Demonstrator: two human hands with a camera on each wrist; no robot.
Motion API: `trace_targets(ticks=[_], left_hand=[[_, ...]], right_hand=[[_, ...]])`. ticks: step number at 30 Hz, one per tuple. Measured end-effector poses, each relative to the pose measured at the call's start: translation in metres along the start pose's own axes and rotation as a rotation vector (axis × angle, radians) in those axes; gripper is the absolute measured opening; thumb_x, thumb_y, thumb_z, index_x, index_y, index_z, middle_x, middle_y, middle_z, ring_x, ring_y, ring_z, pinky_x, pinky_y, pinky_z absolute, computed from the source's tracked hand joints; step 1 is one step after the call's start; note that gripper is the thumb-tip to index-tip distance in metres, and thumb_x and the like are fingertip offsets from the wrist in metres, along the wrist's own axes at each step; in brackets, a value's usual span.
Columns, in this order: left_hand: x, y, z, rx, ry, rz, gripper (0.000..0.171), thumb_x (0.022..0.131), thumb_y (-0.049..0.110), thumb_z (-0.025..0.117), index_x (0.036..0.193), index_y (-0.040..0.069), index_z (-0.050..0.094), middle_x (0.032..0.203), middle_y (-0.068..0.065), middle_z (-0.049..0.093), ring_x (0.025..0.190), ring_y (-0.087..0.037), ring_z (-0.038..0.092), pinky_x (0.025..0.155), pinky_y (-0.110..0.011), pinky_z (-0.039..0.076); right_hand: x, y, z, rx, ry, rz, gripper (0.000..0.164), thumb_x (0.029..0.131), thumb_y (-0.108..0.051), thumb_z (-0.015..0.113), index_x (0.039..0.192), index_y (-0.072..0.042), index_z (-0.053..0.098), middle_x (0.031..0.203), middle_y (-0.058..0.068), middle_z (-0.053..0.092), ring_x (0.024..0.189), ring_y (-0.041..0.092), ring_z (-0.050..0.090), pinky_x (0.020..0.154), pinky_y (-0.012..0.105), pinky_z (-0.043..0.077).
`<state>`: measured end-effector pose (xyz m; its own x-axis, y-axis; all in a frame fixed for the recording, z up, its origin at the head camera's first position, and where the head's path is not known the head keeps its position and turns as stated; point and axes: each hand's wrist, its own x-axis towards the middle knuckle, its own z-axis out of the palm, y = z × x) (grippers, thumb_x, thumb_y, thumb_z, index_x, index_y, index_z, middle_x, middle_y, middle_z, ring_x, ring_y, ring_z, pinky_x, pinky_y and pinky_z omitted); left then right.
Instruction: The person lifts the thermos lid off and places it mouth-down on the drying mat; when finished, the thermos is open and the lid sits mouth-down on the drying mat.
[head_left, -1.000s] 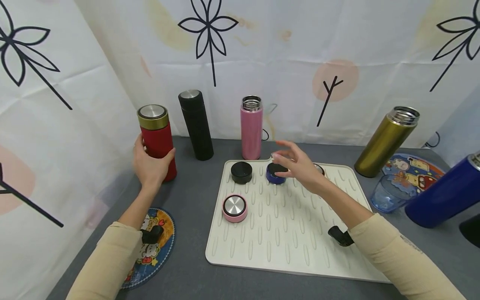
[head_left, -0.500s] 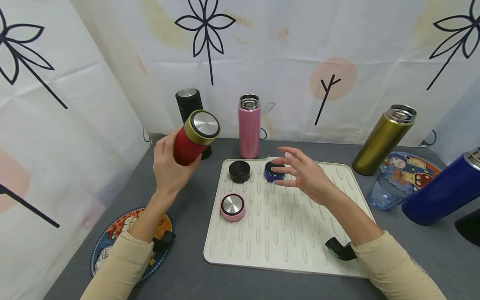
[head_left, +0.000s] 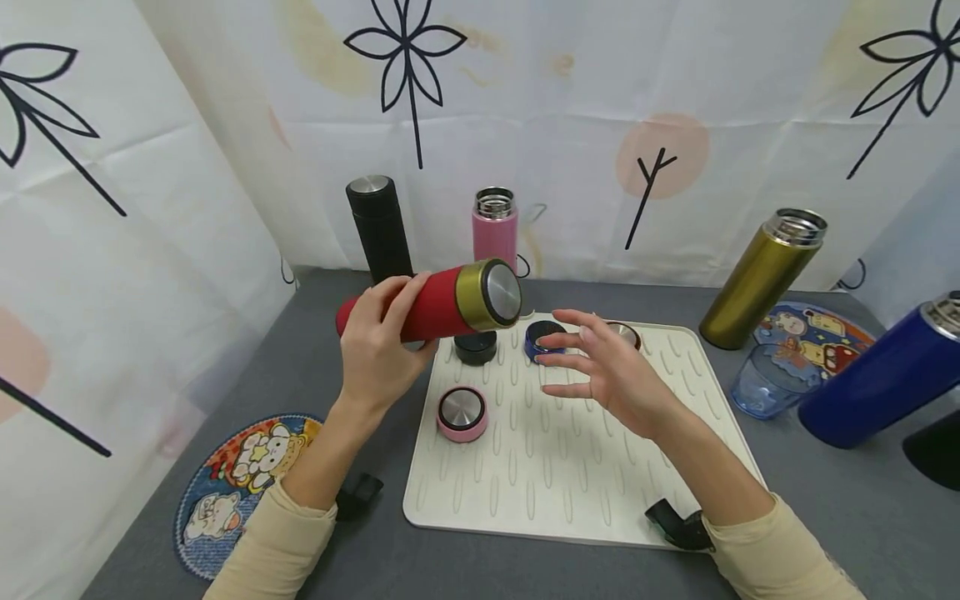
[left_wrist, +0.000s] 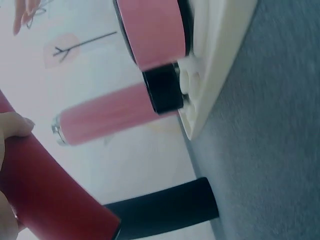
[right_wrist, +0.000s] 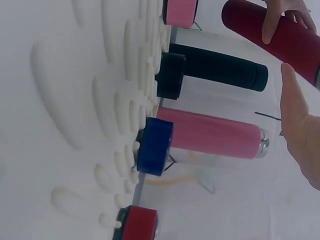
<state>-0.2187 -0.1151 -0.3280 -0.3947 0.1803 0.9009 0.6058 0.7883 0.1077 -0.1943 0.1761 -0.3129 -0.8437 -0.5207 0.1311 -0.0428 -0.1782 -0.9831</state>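
My left hand [head_left: 384, 354] grips a red thermos [head_left: 437, 307] with a gold-green, steel-topped lid [head_left: 487, 294]. It is held off the table, nearly level, its lid end toward the right. The left wrist view shows my thumb across the red body [left_wrist: 47, 185]. My right hand [head_left: 611, 371] hovers over a white ridged mat [head_left: 540, 492], fingers apart and holding nothing. On the mat sit a pink lid [head_left: 462, 413], a black lid [head_left: 476, 348], a blue lid [head_left: 543, 337] and a red lid [right_wrist: 140, 223], the last partly behind my right hand in the head view.
A black thermos [head_left: 378, 225] and a lidless pink bottle [head_left: 493, 237] stand at the back. On the right are a gold bottle [head_left: 761, 283], a blue bottle [head_left: 885, 379], a clear glass [head_left: 768, 387] and a patterned placemat [head_left: 817, 333]. Another round placemat [head_left: 225, 500] lies front left.
My left hand has lifted the red thermos off the table, carried it right toward the mat and tipped it nearly level. My right hand has spread its fingers and drifted slightly nearer.
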Motion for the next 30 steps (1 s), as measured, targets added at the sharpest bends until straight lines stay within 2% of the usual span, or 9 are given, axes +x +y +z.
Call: trace_targets(ticks=[8,13,16,21,27,30], left_hand=[[0.001,0.014,0.001,0.058,-0.042,0.142,0.072,0.062,0.01,0.087,0.128,0.011,0.057,0.122,-0.018,0.055,0.112,-0.036,0.054,0.099,-0.057,0.041],[-0.001,0.022,0.003,0.08,-0.035,0.2,0.071,0.063,0.008,0.086,0.128,0.013,0.059,0.123,-0.019,0.054,0.114,-0.038,0.053,0.1,-0.058,0.039],[-0.003,0.028,0.006,0.1,-0.038,0.23,0.068,0.065,0.009,0.086,0.128,0.015,0.06,0.123,-0.018,0.054,0.114,-0.038,0.053,0.101,-0.058,0.037],[-0.007,0.037,0.006,0.14,-0.083,0.258,0.066,0.067,0.011,0.084,0.128,0.017,0.06,0.123,-0.017,0.055,0.115,-0.035,0.052,0.103,-0.056,0.035],[-0.007,0.043,0.006,0.124,-0.153,0.251,0.069,0.062,0.012,0.087,0.127,0.016,0.062,0.12,-0.016,0.057,0.112,-0.034,0.054,0.099,-0.056,0.039],[-0.007,0.044,0.006,0.087,-0.176,0.233,0.07,0.06,0.012,0.089,0.125,0.014,0.064,0.118,-0.017,0.059,0.11,-0.035,0.055,0.096,-0.057,0.041]], right_hand=[[-0.011,-0.003,0.013,-0.042,0.004,-0.075,0.064,0.101,-0.034,0.051,0.147,0.001,0.023,0.134,0.028,0.037,0.117,0.032,0.054,0.084,0.053,0.052],[-0.014,-0.004,0.021,-0.085,0.071,-0.056,0.072,0.097,-0.035,0.059,0.148,0.0,0.023,0.14,0.029,0.033,0.118,0.039,0.049,0.083,0.051,0.053],[-0.014,-0.004,0.022,-0.106,0.121,-0.037,0.069,0.097,-0.029,0.061,0.147,0.0,0.025,0.138,0.028,0.035,0.117,0.039,0.048,0.081,0.052,0.053],[-0.013,-0.006,0.021,-0.153,0.179,0.005,0.055,0.095,-0.012,0.06,0.142,0.0,0.035,0.127,0.024,0.042,0.11,0.034,0.055,0.078,0.05,0.055],[-0.015,-0.01,0.017,-0.257,0.196,0.033,0.049,0.093,-0.012,0.064,0.135,0.002,0.044,0.115,0.024,0.048,0.096,0.03,0.062,0.076,0.041,0.057],[-0.016,-0.009,0.016,-0.325,0.201,0.023,0.05,0.09,-0.009,0.068,0.134,-0.001,0.048,0.117,0.02,0.049,0.099,0.029,0.062,0.078,0.037,0.056]])
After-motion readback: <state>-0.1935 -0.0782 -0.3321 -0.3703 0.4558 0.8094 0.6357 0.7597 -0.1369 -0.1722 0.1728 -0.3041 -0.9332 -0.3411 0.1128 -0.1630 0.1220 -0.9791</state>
